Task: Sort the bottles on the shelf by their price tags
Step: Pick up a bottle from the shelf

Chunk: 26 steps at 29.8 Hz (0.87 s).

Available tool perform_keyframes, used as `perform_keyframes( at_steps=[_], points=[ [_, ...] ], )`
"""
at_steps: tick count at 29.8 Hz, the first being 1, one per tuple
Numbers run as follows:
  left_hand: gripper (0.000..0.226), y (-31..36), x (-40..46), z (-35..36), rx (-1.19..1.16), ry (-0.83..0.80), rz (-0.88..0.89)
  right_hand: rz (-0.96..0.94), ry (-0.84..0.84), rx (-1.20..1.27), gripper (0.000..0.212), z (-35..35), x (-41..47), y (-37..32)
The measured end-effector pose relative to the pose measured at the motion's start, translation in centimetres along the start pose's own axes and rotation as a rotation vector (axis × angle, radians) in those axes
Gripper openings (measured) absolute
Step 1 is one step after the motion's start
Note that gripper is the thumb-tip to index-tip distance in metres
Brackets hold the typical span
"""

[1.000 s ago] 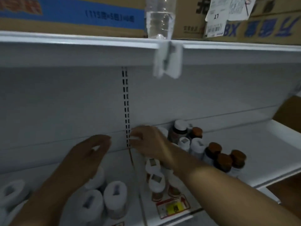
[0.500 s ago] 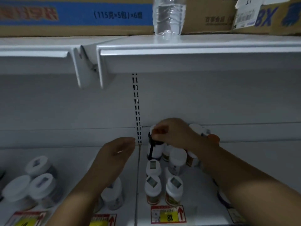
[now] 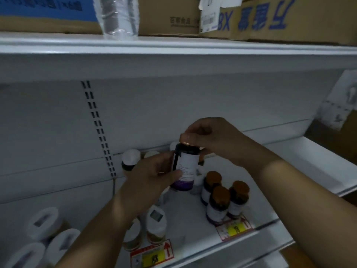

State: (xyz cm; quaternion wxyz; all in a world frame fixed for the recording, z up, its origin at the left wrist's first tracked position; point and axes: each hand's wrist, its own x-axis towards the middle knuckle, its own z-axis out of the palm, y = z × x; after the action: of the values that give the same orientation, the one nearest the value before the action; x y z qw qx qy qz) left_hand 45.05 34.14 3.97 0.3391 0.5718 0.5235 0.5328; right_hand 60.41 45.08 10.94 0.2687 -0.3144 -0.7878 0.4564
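We hold the dark brown-capped, white-labelled bottle above the white metal shelf — left hand fingers wrapped round its body, right hand fingers pinching its cap.

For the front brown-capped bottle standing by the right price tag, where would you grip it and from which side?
Grip the front brown-capped bottle by its cap and shoulder, coming from above and the shelf's open front. It stands upright, two similar bottles crowd it behind and to the right, and its cap is the freest part. Both hands are occupied with the held bottle.

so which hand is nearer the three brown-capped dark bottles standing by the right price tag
Right. The right hand grips the held bottle's cap above the three bottles; the left hand sits farther left.
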Motion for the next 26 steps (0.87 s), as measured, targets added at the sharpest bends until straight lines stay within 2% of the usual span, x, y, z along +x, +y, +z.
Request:
perform_keyframes(
  at_steps=[2, 3, 6, 7, 8, 10, 12, 13, 15, 18, 20, 21, 23, 25, 26],
  points=[
    [0.038, 0.4, 1.0, 2.0, -0.041, 0.022, -0.006, -0.001, -0.009, 0.053, 0.053, -2.0, -0.9, 0.7],
    [0.038, 0.5, 1.5, 3.1, -0.040, 0.068, 0.005, -0.011, -0.005, 0.075, 0.051, -2.9, -1.2, 1.3],
    [0.039, 1.2, 2.8, 7.4, 0.087, 0.225, 0.053, -0.086, 0.060, 0.081, 0.018, -6.1, -2.0, 3.3],
    [0.043, 1.3, 3.1, 8.8, 0.112, 0.235, 0.050, -0.096, 0.060, 0.144, 0.017, -7.3, -2.3, 4.1],
    [0.052, 1.3, 3.5, 9.9, 0.088, 0.213, 0.023, -0.093, 0.037, 0.245, 0.021, -8.7, -2.6, 4.8],
    [0.057, 1.5, 4.2, 11.5, -0.151, 0.100, -0.110, -0.090, -0.033, 0.462, 0.028, -11.3, -3.0, 6.0],
    [0.039, 2.0, 4.8, 13.3, -0.362, -0.042, -0.193, -0.101, -0.106, 0.621, 0.031, -13.3, -3.2, 7.3],
    [0.034, 2.1, 4.9, 14.2, -0.358, -0.052, -0.173, -0.106, -0.135, 0.681, 0.032, -13.8, -3.2, 7.7],
    [0.034, 2.5, 5.1, 16.1, -0.247, 0.054, -0.100, -0.091, -0.152, 0.729, 0.033, -14.3, -3.2, 8.4],
    [0.043, 2.5, 5.2, 18.0, 0.032, 0.407, -0.082, -0.071, -0.038, 0.522, 0.035, -14.1, -3.5, 9.1],
    [0.053, 2.6, 5.2, 19.0, 0.168, 0.522, -0.097, -0.087, 0.007, 0.446, 0.036, -14.2, -3.6, 9.5],
    [0.058, 2.6, 5.0, 19.5, 0.171, 0.511, -0.099, -0.091, 0.004, 0.467, 0.035, -14.2, -3.6, 9.7],
    [0.063, 2.8, 4.7, 19.7, 0.031, 0.430, -0.143, -0.091, -0.038, 0.557, 0.034, -14.4, -3.6, 10.0],
    [0.058, 3.0, 4.4, 19.3, -0.091, 0.322, -0.178, -0.083, -0.079, 0.631, 0.033, -14.4, -3.7, 10.2],
    [0.053, 2.9, 4.4, 19.0, -0.081, 0.295, -0.166, -0.078, -0.091, 0.647, 0.034, -14.3, -3.7, 10.3]
  ],
)
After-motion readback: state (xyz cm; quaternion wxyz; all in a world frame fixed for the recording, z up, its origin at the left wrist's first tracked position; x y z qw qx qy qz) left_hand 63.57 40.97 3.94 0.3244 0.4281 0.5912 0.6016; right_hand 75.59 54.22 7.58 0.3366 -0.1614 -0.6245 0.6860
